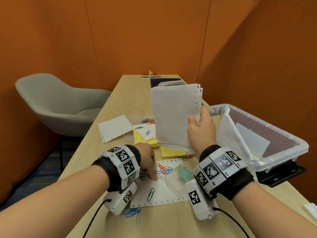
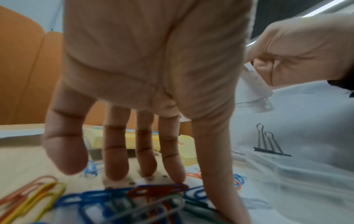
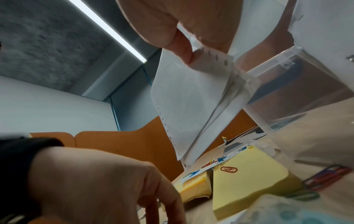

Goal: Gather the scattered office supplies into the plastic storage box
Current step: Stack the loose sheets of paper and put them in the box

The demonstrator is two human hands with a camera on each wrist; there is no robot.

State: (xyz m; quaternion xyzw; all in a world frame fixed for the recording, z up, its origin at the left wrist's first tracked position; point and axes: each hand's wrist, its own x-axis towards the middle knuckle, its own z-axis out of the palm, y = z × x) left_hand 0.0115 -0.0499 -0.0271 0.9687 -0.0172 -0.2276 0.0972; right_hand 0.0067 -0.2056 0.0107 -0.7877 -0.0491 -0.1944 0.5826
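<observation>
My right hand [image 1: 199,124] pinches a stack of white perforated paper sheets [image 1: 175,115] and holds it upright above the table, left of the clear plastic storage box [image 1: 291,143]. In the right wrist view the thumb [image 3: 184,50] presses the paper sheets [image 3: 189,103] near their punched edge. My left hand [image 1: 147,160] points down with straight fingers, the fingertips [image 2: 174,174] touching a sheet [image 1: 161,189] strewn with coloured paper clips [image 2: 145,195]. The box holds a white sheet and stands tilted at the right.
Yellow sticky-note pads [image 1: 172,152] lie mid-table. A small clear case with a teal item [image 1: 178,177] sits on the near sheet. Another perforated sheet [image 1: 115,128] lies at left. A black binder clip [image 2: 268,144] shows inside clear plastic. A grey chair [image 1: 56,103] stands left of the table.
</observation>
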